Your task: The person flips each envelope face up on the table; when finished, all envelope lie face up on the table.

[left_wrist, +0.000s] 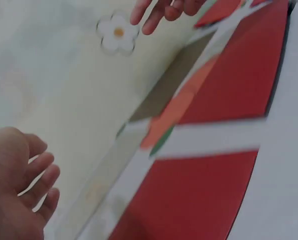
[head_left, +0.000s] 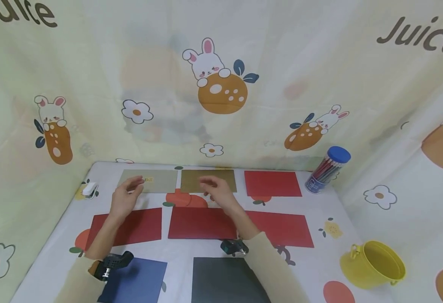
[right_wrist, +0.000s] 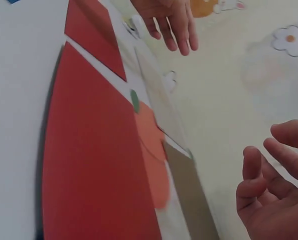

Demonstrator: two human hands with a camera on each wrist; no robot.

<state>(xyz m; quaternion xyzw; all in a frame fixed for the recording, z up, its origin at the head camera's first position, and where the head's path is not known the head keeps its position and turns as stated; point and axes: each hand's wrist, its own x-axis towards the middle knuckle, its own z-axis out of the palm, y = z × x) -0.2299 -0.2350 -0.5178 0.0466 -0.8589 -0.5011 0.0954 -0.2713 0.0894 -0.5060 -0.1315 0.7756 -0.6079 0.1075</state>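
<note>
My left hand (head_left: 126, 198) hovers over the back left of the table, fingers loosely bent and nothing in them. Beyond it lies a pale grey sheet (head_left: 164, 182), with a red sheet (head_left: 145, 226) partly under the forearm. My right hand (head_left: 221, 194) hangs in the air near an olive-brown sheet (head_left: 191, 179); its fingers are relaxed and empty, as the right wrist view also shows. Below it rests the middle red sheet (head_left: 198, 223), partly covered by the wrist in the head view. Another red sheet (head_left: 285, 229) sits to its right.
A smaller red sheet (head_left: 273, 184) lies at the back right, beside a blue-lidded jar of pencils (head_left: 323, 170). A white stapler (head_left: 90, 190) is at the left edge. Blue (head_left: 141, 277) and dark grey (head_left: 221, 280) sheets lie in front; a yellow bucket (head_left: 357, 269) stands at right.
</note>
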